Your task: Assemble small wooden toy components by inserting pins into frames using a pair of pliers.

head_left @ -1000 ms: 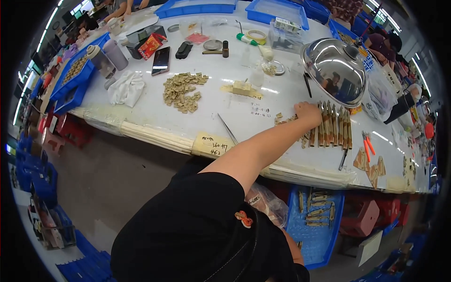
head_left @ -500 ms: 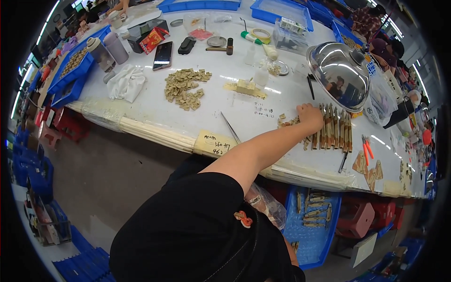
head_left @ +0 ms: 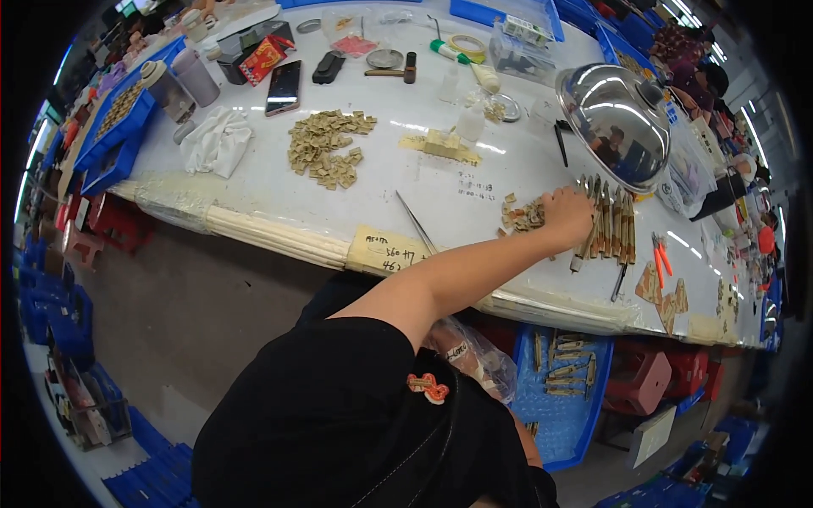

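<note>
My left arm reaches across to the right, and my left hand (head_left: 566, 210) lies low over the table with its fingers curled. Its fingers close beside a row of slim brown pieces with metal tips (head_left: 616, 229), which look like folding knives. One such piece (head_left: 579, 256) slants out from under my wrist; whether the fingers grip it is hidden. Small tan and reddish chips (head_left: 523, 216) lie scattered just left of the hand. Of my right arm only a strip (head_left: 527, 442) shows at the lower right; that hand is out of sight.
A pile of tan chips (head_left: 326, 146) and tweezers (head_left: 413, 218) lie to the left. A shiny metal dome (head_left: 614, 123) stands beyond the row. Orange-handled pliers (head_left: 662, 256) lie right. Below the table edge sits a blue tray (head_left: 552, 427) of similar slim pieces.
My left hand has shifted slightly right against the row. The leftmost slim piece, upright before, now slants. The whole view has moved a little.
</note>
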### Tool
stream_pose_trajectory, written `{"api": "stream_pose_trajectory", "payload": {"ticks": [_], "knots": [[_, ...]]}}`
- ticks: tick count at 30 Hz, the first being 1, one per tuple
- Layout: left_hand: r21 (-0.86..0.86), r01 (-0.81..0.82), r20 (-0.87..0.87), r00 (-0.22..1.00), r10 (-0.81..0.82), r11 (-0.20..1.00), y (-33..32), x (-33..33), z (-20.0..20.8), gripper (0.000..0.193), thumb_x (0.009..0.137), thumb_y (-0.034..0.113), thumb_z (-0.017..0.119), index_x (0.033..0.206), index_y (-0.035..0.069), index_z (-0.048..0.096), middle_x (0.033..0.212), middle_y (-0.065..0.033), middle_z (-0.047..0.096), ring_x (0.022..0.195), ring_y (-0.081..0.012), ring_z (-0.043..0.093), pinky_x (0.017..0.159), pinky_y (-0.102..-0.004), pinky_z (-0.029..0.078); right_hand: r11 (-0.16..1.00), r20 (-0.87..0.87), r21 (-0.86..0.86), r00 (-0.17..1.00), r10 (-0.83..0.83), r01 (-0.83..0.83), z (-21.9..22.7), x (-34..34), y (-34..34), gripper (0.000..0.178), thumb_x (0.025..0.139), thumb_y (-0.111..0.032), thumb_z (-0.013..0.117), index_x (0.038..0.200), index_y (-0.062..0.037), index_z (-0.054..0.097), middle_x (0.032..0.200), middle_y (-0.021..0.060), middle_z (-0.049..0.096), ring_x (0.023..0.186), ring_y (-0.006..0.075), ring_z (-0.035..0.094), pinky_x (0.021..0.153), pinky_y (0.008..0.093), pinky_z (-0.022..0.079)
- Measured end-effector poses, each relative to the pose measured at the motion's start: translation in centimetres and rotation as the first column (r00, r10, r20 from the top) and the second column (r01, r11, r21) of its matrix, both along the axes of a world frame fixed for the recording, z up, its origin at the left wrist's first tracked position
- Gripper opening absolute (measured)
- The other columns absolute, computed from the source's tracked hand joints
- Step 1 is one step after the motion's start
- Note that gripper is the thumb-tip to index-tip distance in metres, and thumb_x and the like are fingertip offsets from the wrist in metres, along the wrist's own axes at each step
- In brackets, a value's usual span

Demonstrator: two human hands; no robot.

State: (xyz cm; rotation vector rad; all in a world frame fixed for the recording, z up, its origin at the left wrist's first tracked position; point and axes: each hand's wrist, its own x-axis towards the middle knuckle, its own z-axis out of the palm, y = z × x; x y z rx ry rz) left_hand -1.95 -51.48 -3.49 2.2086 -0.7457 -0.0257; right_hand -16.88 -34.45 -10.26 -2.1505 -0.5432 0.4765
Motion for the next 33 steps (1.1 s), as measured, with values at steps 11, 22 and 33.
{"api": "stream_pose_trajectory", "payload": {"ticks": [11, 22, 33], "knots": [[-0.601, -0.055, -0.782, -0.163, -0.601, 0.797, 16.3, -3.8, 5.5, 0.021, 0.096, 0.024, 0.040, 0.099, 0.004, 0.046, 0.064, -0.0161, 0.059, 0.036, -0.0135, 0.047, 0.030, -0.0192, 0.038, 0.838, -0.162, 0.171, 0.854, -0.494, 0.518, 2.0, -4.2, -3.2, 0.020, 0.077, -0.011, 0.055, 0.093, -0.0012, 0.057, 0.084, 0.0137, 0.059, 0.073, 0.0269, 0.054, 0.069, 0.0359, 0.045], [-0.738, -0.402, -0.581, -0.029, -0.814, 0.541, 32.3, -2.3, 8.2, 0.030, 0.096, 0.027, 0.030, 0.090, 0.002, 0.045, 0.065, -0.0173, 0.054, 0.035, -0.0132, 0.042, 0.030, -0.0200, 0.031, 0.915, 0.134, 0.389, 0.989, 0.056, -0.104, 5.7, 5.8, -1.4, 0.028, 0.089, -0.020, 0.045, 0.111, -0.0034, 0.051, 0.108, 0.0127, 0.056, 0.096, 0.0238, 0.053, 0.087, 0.0322, 0.041], [-0.509, -0.176, -0.826, 0.376, -0.421, 0.842, 37.5, 1.5, 7.2, 0.050, 0.098, 0.036, 0.025, 0.108, -0.004, 0.052, 0.067, -0.0129, 0.059, 0.040, -0.0085, 0.040, 0.035, -0.0181, 0.028, 0.764, -0.310, 0.619, 0.950, 0.027, 0.181, 8.6, 11.9, 3.3, 0.045, 0.080, -0.026, 0.051, 0.118, -0.0016, 0.052, 0.105, 0.0119, 0.061, 0.092, 0.0226, 0.053, 0.089, 0.0305, 0.041]]}}
